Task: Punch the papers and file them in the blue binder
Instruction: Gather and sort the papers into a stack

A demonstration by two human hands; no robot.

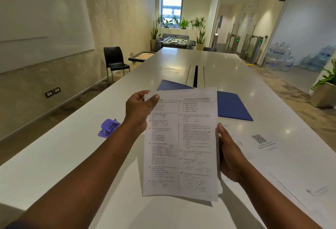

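1. White worktop [72,156] runs down a meeting room; the blue binder [234,107] lies open beyond, a purple punch [108,128] to the left.
2. Left hand [139,112] pinches the papers [181,143] at the top corner; right hand [231,154] grips their right edge, above the worktop.
3. Punching looks not yet begun; next, carry the squared sheets to the punch.

**Room to move over the desk**

We see the held papers [181,143] lifted above the desk [72,165], screening the middle; both hands grip their side edges. Left of them, only the purple hole punch [108,128] stands on the bare surface, well apart from the sheets. Beyond the papers the blue binder [232,107] lies open and flat, partly hidden. To the right, loose printed sheets [261,143] lie flat on the desk beside the right hand [230,153].
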